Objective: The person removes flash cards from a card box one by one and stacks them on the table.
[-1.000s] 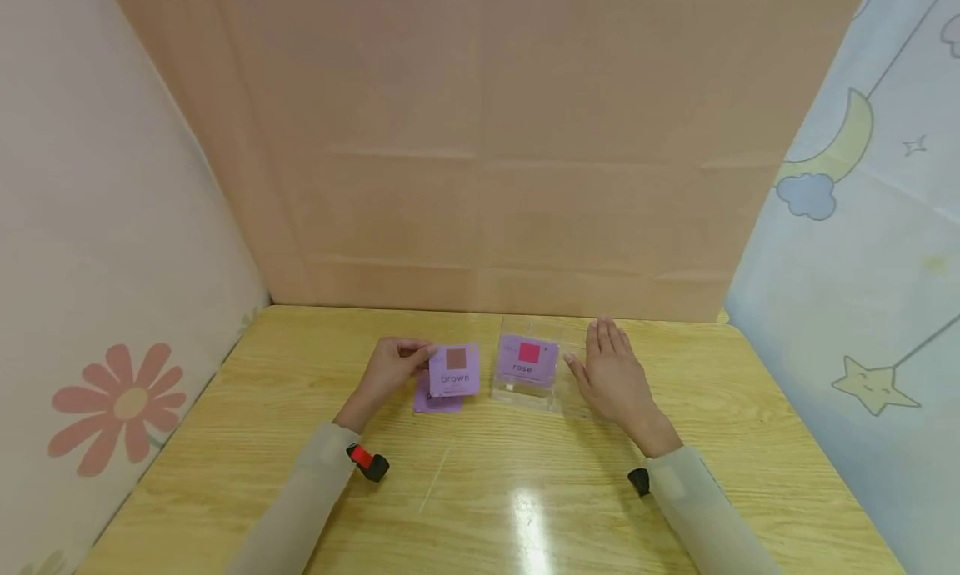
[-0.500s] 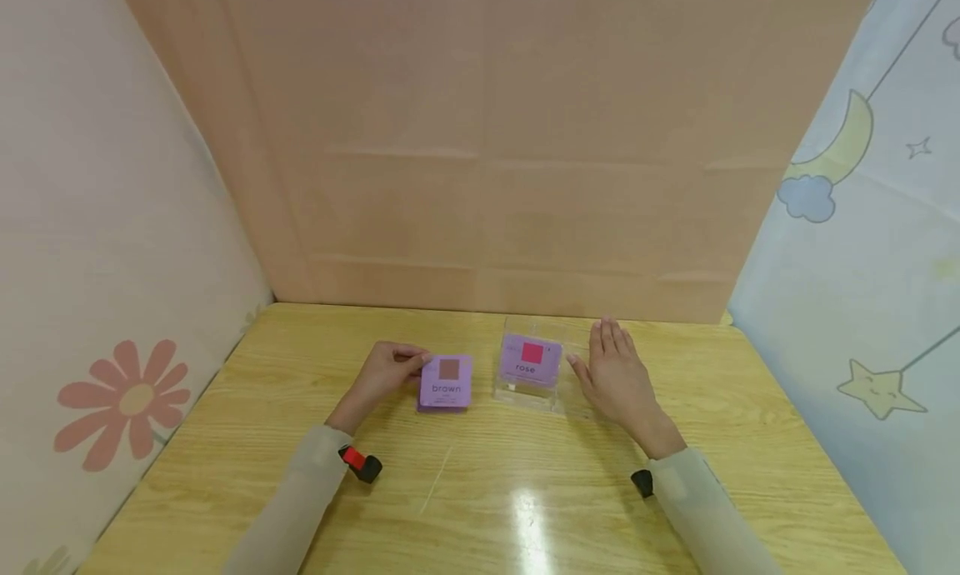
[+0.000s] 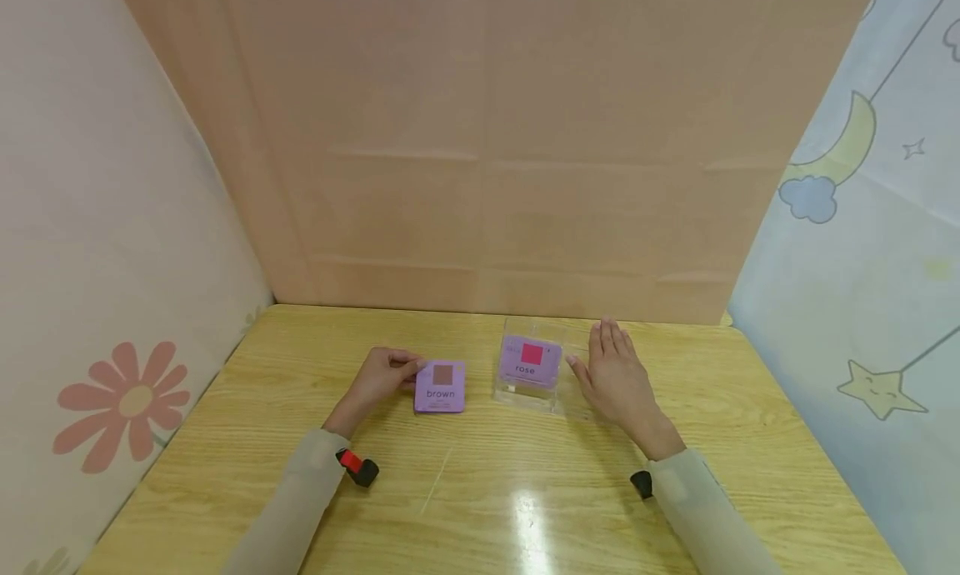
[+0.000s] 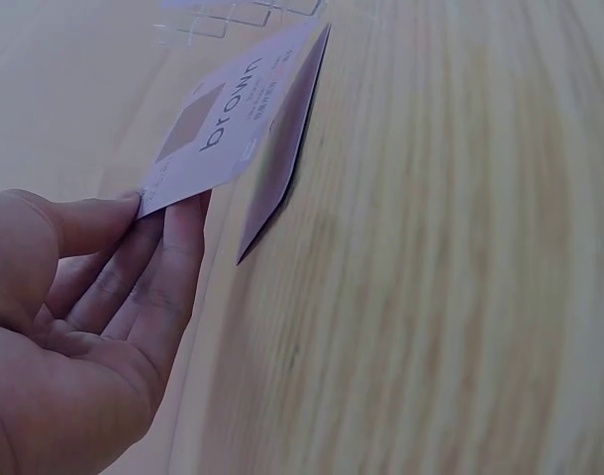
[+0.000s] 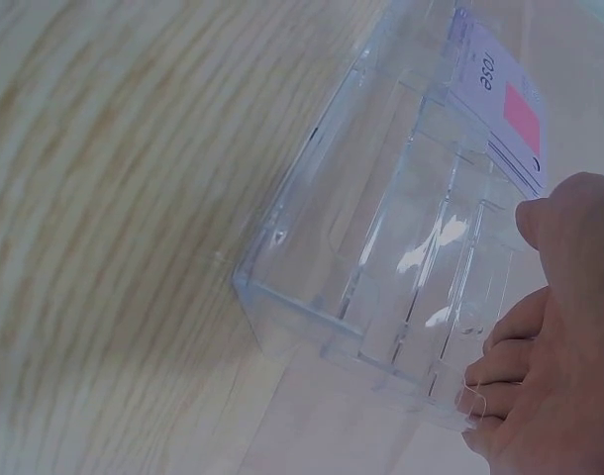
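Between thumb and fingers, my left hand [image 3: 375,386] pinches one corner of a square purple card printed "brown" [image 3: 440,398]. In the left wrist view this card [image 4: 223,124] is tilted close over a second card [image 4: 284,163], which lies at the table; from the head view the second card is hidden beneath it. To the right stands a clear plastic tiered holder [image 3: 525,400], with purple "rose" cards [image 3: 529,365] leaning in its back part. My right hand [image 3: 621,387] lies beside the holder, fingers straight, and in the right wrist view its fingertips overlap the holder's end [image 5: 381,371].
The wooden table [image 3: 480,492] ends at a tan paper backdrop [image 3: 480,183]. Printed cloth walls flank it, with a flower [image 3: 131,400] at left and a moon [image 3: 847,142] at right.
My left hand has lowered the brown card, shifting it left and toward me until it covers the second card in the head view. The right hand and the holder stay in place.
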Demonstrator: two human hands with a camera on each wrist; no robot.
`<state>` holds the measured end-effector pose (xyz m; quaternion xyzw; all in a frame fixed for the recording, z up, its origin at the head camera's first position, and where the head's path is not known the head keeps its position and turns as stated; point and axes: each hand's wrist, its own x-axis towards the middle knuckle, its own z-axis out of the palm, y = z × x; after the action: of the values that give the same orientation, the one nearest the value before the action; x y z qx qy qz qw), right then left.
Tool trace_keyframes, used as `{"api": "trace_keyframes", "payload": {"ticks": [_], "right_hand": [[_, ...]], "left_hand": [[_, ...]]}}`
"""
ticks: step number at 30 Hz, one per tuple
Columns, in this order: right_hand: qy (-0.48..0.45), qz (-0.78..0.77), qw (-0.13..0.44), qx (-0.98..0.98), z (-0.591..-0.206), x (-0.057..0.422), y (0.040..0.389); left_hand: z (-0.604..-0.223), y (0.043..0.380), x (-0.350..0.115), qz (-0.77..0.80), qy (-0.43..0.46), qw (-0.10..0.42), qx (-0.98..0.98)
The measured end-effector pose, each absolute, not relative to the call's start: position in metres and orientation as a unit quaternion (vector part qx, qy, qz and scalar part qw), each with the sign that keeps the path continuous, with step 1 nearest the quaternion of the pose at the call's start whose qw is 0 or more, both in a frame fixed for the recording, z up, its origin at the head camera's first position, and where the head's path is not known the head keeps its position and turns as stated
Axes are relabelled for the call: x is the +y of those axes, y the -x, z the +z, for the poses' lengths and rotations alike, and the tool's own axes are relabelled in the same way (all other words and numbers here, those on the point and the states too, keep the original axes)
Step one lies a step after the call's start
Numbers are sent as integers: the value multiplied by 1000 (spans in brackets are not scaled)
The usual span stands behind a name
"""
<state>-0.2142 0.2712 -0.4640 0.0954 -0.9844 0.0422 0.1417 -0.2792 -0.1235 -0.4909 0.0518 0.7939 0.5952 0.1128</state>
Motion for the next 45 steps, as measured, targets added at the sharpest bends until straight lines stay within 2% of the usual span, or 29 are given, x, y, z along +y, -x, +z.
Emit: {"api": "trace_keyframes", "payload": {"ticks": [7, 14, 34, 45], "right_hand": [[-101, 48, 154, -982, -464, 271, 213], [-94, 49, 143, -984, -465, 271, 213], [-96, 48, 148, -983, -465, 271, 214], [-97, 40, 150, -983, -467, 271, 215]], "left_hand": [[-494, 281, -124, 589, -44, 114, 799], [-495, 281, -123, 587, -53, 111, 800], [-495, 281, -116, 494, -45, 58, 866], [-494, 283, -113, 471, -47, 61, 879]]}}
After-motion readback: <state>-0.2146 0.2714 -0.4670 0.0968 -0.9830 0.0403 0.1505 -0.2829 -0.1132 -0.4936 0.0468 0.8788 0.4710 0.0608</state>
